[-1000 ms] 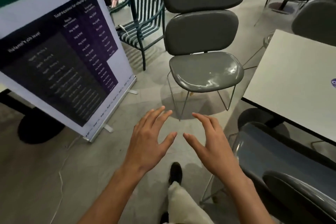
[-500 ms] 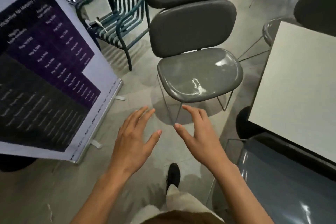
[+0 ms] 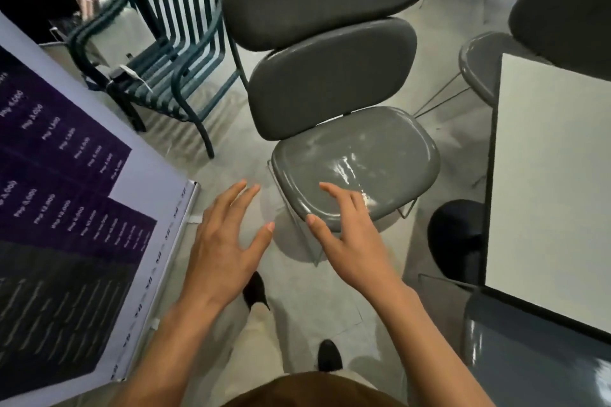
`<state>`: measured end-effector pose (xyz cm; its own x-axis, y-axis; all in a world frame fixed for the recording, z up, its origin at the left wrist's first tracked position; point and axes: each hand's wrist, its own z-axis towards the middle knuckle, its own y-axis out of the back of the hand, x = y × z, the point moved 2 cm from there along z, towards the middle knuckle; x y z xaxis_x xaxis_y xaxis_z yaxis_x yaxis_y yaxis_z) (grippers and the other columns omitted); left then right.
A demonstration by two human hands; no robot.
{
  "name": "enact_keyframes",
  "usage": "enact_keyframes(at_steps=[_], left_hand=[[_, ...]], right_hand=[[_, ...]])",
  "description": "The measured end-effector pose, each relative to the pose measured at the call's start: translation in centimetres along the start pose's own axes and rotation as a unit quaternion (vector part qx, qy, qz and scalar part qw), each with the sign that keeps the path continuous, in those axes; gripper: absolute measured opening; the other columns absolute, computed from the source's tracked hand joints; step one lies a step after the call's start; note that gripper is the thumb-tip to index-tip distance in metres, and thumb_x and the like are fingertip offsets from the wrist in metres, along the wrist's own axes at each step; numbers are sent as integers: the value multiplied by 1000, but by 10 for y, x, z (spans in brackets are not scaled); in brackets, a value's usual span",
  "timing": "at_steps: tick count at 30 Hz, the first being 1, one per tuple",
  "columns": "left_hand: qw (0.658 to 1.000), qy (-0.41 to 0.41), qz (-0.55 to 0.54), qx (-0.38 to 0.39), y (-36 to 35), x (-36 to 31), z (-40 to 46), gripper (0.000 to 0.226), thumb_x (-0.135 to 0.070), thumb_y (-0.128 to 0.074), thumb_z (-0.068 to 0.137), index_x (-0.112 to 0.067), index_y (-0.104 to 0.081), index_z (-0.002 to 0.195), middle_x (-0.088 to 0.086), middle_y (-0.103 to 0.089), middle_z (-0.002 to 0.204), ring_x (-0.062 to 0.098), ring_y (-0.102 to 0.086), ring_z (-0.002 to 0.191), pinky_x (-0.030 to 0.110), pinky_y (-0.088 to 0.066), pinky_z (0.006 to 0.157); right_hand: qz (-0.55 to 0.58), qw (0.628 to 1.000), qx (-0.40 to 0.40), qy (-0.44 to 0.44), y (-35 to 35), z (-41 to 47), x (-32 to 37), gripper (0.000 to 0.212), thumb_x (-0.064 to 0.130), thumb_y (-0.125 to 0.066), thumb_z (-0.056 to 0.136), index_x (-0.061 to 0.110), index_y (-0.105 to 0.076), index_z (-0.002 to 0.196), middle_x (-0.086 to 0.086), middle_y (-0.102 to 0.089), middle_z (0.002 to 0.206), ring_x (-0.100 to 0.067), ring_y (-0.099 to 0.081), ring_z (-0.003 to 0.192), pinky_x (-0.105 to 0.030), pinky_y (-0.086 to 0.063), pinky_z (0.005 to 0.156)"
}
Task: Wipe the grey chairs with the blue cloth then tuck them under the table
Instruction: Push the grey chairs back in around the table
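Observation:
A grey chair (image 3: pixel 357 162) with a glossy seat and two padded back cushions stands on the floor ahead of me, facing me. My right hand (image 3: pixel 350 238) hovers with spread fingers over the seat's near edge, holding nothing. My left hand (image 3: pixel 224 241) is spread open over the floor just left of the seat, also holding nothing. A white table (image 3: pixel 549 195) stands at the right. A second grey chair (image 3: pixel 529 353) sits under its near edge at lower right. No blue cloth is in view.
A leaning roll-up banner (image 3: pixel 72 225) stands close at my left. Dark green slatted metal chairs (image 3: pixel 165 53) are behind it. Another grey chair (image 3: pixel 562 13) stands at far right behind the table. The table's black base (image 3: pixel 456 238) is on the floor.
I have stepped closer to the grey chair. Both open hands have moved forward, and the right one now reaches over the seat's front edge.

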<state>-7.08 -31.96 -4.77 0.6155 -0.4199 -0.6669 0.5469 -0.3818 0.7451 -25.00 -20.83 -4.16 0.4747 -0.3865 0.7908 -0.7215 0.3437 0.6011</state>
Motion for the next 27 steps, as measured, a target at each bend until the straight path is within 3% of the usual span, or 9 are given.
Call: enact_keyframes(at_steps=[3,6,9,11,16,21,23,27], left_hand=[[999,-28,8,19,20,18,54,62,-47,-61,97,-41,-37,154,-18,-27,163,-9,-14,140,30,-22,116],[997,-64,0,30,47,34,107,59,-52,-60,98,-42,-39,153,-18,-30,162,3,-26,147,34,-29,116],[994,-103,21,40,70,46,165,59,-51,-60,98,-39,-41,152,-15,-32,161,10,-32,146,38,-34,115],[991,-121,21,44,82,49,196,59,-48,-61,98,-38,-42,152,-15,-33,161,9,-32,147,38,-34,116],[985,-164,0,43,93,52,274,59,-50,-60,97,-32,-46,151,-11,-37,160,11,-34,147,44,-39,116],[978,-198,5,66,93,52,349,59,-48,-61,98,-33,-44,152,-11,-36,160,4,-31,146,30,-30,115],[976,-207,5,59,94,52,383,58,-46,-63,99,-34,-44,152,-14,-35,160,-2,-28,145,29,-28,116],[976,-209,13,61,102,47,446,59,-42,-66,96,-34,-45,151,-14,-35,160,1,-30,146,33,-30,116]], right_hand=[[11,1000,-24,-16,-22,47,22,56,46,-59,99,33,-39,150,12,-39,140,-3,-42,130,-22,-38,105],[33,998,-46,-30,-42,91,50,56,47,-58,98,34,-39,149,14,-39,140,-1,-43,128,-30,-46,105],[35,997,-61,-39,-58,134,72,56,46,-58,99,34,-38,150,15,-38,139,5,-39,122,-2,-32,97],[51,995,-73,-49,-65,157,84,54,46,-57,99,36,-38,148,16,-37,138,10,-36,119,4,-26,91],[57,991,-106,-56,-68,221,102,55,49,-55,99,39,-35,149,16,-36,139,9,-36,123,-3,-29,92],[79,984,-140,-77,-61,291,109,57,53,-53,98,38,-35,150,20,-33,142,27,-35,112,-1,-31,88],[102,980,-152,-78,-57,325,110,57,52,-54,98,38,-35,150,19,-33,144,23,-36,115,-6,-32,94],[131,971,-180,-89,-45,384,118,55,50,-57,98,39,-37,149,15,-35,145,9,-39,123,-24,-36,107]])
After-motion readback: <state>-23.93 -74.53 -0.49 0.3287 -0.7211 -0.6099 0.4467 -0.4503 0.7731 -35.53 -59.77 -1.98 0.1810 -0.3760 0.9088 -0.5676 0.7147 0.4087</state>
